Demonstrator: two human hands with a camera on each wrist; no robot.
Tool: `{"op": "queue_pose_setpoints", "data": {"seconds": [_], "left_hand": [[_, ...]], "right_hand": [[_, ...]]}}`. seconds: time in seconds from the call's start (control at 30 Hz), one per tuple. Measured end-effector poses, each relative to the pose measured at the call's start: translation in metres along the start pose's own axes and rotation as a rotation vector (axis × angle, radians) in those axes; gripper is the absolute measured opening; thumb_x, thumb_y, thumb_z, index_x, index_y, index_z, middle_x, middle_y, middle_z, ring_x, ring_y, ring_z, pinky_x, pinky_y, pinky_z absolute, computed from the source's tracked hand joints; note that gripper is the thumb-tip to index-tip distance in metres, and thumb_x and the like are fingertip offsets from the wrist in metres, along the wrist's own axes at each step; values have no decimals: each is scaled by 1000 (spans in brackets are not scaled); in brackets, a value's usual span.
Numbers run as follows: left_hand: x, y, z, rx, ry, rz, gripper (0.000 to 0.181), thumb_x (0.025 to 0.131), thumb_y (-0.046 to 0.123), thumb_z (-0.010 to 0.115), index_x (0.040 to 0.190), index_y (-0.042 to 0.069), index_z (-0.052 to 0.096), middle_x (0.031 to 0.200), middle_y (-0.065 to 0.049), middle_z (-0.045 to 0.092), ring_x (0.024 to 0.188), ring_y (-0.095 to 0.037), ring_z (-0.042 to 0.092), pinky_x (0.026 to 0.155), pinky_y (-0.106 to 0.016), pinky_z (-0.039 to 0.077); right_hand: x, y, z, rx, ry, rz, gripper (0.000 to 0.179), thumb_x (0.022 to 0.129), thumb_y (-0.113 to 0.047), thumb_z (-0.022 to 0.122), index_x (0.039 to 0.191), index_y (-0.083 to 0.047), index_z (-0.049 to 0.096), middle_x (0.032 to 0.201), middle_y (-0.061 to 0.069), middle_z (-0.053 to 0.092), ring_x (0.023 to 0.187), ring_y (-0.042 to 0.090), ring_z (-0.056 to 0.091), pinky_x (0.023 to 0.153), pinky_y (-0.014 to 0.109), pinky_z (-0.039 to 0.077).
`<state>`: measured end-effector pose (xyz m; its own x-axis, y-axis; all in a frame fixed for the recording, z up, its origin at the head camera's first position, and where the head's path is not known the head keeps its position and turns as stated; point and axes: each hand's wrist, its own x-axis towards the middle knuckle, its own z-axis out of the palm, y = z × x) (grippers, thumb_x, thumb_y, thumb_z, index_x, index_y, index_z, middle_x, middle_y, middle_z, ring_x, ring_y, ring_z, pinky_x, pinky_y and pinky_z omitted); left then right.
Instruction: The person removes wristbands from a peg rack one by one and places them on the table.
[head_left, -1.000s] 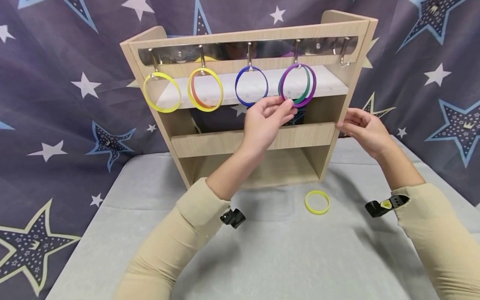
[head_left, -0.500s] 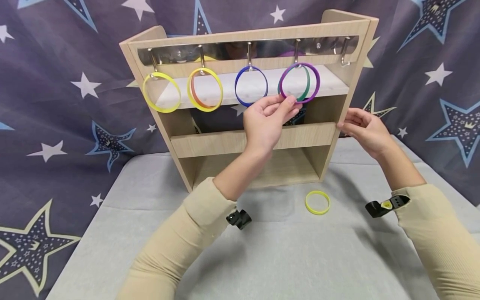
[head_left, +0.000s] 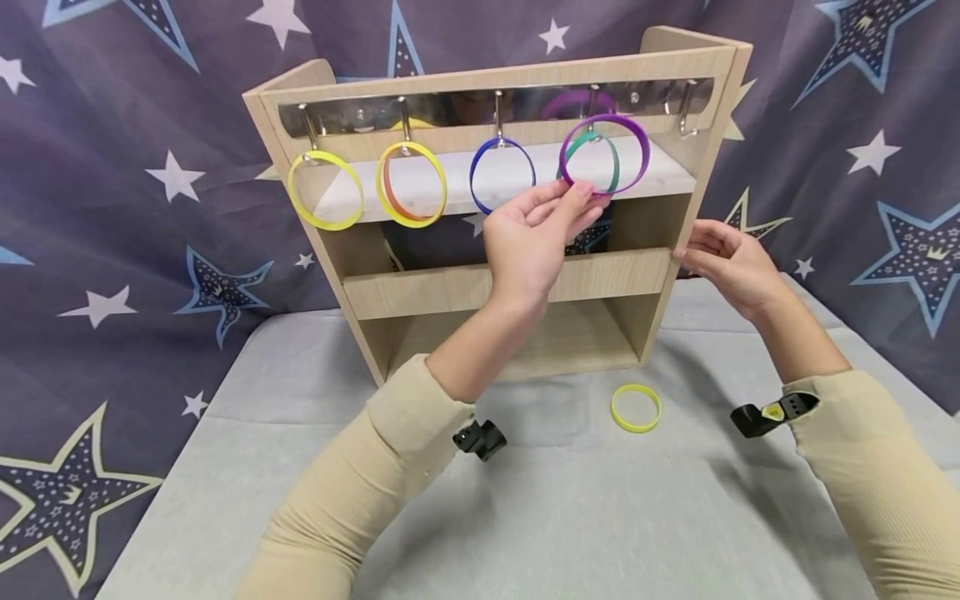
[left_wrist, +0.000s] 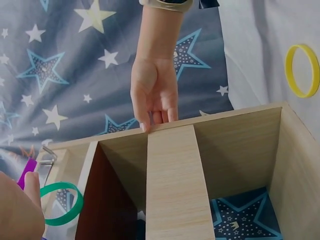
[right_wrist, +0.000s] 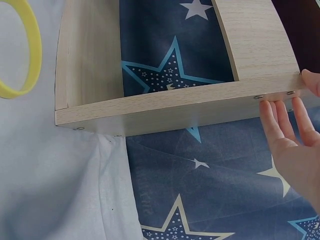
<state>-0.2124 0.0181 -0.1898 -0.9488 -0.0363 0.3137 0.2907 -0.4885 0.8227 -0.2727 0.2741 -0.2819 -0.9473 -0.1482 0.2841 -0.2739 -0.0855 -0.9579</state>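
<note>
Starry fabric (head_left: 135,242) behind; left fingers (head_left: 573,201) pinch the purple wristband (head_left: 646,154), apparently unhooking; extended right fingers (right_wrist: 272,124) touch rack (head_left: 427,291); next, withdraw.

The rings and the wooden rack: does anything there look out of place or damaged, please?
One yellow ring lies on the grey cloth in front of the rack, odd because the other rings hang on hooks, except the purple ring, pinched by the left hand. No damage is visible.
</note>
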Motion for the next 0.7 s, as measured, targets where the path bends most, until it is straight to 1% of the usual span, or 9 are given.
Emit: {"op": "queue_pose_setpoints", "data": {"seconds": [0.13, 0.27, 0.37, 0.47, 0.57, 0.63, 0.7], "left_hand": [[-2, 1, 0, -6, -24, 20, 25, 87, 0, 67, 107, -14, 63, 105, -35, 66, 95, -40, 70, 82, -33, 63], [-3, 2, -2, -18, -41, 38, 25, 88, 0, 66, 109, -14, 63, 107, -37, 65, 95, -40, 70, 81, -36, 63], [-3, 1, -4, -33, -40, 26, 26, 88, -1, 65, 110, -14, 63, 109, -38, 63, 88, -33, 73, 82, -38, 63], [-4, -1, -7, -53, -37, -3, 25, 88, -1, 65, 110, -14, 63, 107, -37, 64, 78, -21, 73, 83, -37, 63], [-6, -4, -11, -78, -39, -32, 25, 88, -3, 64, 109, -16, 63, 92, -27, 70, 72, -14, 71, 84, -38, 62], [-8, -6, -14, -87, -41, -46, 24, 88, -4, 64, 109, -16, 63, 82, -17, 72, 70, -14, 71, 84, -39, 62], [-9, -8, -18, -85, -46, -62, 25, 88, -4, 64, 109, -16, 63, 75, -7, 71, 70, -13, 71, 85, -39, 62]], "right_hand": [[-1, 0, -1, 8, -3, -5, 32, 88, 7, 61, 110, -15, 65, 97, -7, 69, 89, 4, 64, 77, 14, 57], [0, 0, -1, 20, -13, -21, 31, 88, 7, 61, 111, -14, 65, 98, -6, 69, 89, 4, 64, 78, 14, 57], [2, 0, 0, 30, -20, -32, 31, 88, 7, 61, 111, -14, 65, 98, -6, 69, 90, 5, 65, 78, 14, 57], [3, 0, 1, 38, -22, -38, 31, 88, 8, 61, 110, -13, 65, 98, -5, 70, 89, 5, 65, 78, 14, 57], [3, 1, 0, 43, -18, -39, 31, 88, 8, 61, 110, -13, 65, 97, -5, 70, 88, 5, 65, 77, 14, 57], [2, 1, 0, 45, -16, -38, 31, 87, 8, 61, 109, -13, 65, 96, -6, 70, 87, 5, 65, 77, 14, 57], [2, 1, 0, 44, -13, -36, 31, 87, 8, 61, 109, -14, 65, 96, -6, 69, 87, 4, 65, 77, 14, 57]]}}
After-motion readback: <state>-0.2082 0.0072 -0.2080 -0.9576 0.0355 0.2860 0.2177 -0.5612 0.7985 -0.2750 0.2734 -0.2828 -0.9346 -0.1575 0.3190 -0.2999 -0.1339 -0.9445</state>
